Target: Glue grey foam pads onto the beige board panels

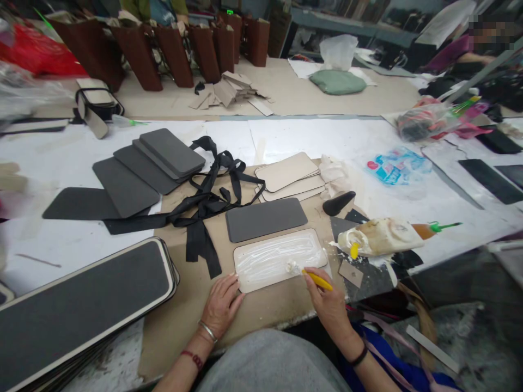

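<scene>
A cream rounded panel [261, 272] lies on brown paper, streaked with wet white paste. My right hand [327, 299] is closed round a yellow-handled brush [318, 280], its white-coated tip touching the panel toward the right. Fingers extended, my left hand [224, 302] rests at the panel's lower left corner. Just beyond is a dark grey panel [266, 219]. Cream panels [286, 173] are piled behind it, and black ribbon [204, 204] lies tangled to their left. A paste-smeared container [379, 237] sits on its side at the right, a yellow item at its mouth.
Dark grey panels [126, 185] fan out at the left. Long grey panels with cream borders [90, 305] are stacked at the lower left. A black curved object [339, 203] is near the container. Brown upright pieces [174, 54] line the back, where people are partly visible.
</scene>
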### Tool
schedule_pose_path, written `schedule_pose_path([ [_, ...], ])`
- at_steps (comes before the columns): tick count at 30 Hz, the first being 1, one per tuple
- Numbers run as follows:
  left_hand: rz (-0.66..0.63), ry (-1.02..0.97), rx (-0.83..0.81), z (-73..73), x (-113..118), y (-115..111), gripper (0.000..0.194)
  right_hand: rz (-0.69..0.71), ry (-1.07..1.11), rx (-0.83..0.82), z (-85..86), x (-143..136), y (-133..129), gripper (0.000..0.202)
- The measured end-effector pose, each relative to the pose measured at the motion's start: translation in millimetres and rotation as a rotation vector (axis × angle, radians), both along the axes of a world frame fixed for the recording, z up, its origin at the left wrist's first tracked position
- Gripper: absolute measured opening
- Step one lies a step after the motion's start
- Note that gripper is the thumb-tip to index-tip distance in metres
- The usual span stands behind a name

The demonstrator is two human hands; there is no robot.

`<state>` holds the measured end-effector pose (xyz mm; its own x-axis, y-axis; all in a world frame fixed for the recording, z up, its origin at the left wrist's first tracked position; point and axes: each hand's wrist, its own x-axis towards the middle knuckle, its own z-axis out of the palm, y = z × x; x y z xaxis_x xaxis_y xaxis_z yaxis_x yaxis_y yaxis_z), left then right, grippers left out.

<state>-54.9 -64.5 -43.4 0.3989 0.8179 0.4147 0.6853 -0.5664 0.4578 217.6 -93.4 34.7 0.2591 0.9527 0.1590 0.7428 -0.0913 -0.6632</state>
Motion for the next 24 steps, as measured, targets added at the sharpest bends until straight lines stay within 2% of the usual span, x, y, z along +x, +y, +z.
schedule_pose_path([
  [5,0.011,-0.029,-0.065,6.0,0,-2,0.021,-0.005,-0.211,0.053,14.1,6,27,0.024],
  [8,0.067,-0.076,-0.103,11.1,4,6,0.020,-0.022,-0.357,0.028,27.0,7,64,0.025],
  [10,0.158,-0.110,-0.122,13.3,9,22,0.022,-0.024,-0.414,-0.036,30.7,10,95,0.026],
  [12,0.290,-0.131,-0.142,13.8,16,47,0.026,-0.010,-0.434,-0.146,28.0,16,127,0.024],
  [15,0.471,-0.101,-0.201,11.7,26,89,0.036,-0.005,-0.498,-0.414,14.2,28,169,0.022],
  [18,0.555,0.052,-0.276,8.0,33,119,0.046,-0.037,-0.548,-0.613,-2.4,37,192,0.022],
  [21,0.584,0.200,-0.262,4.8,37,129,0.045,-0.049,-0.563,-0.640,-10.6,38,198,0.024],
  [24,0.589,0.264,-0.228,4.3,40,126,0.044,-0.024,-0.634,-0.603,-7.7,35,196,0.023],
])
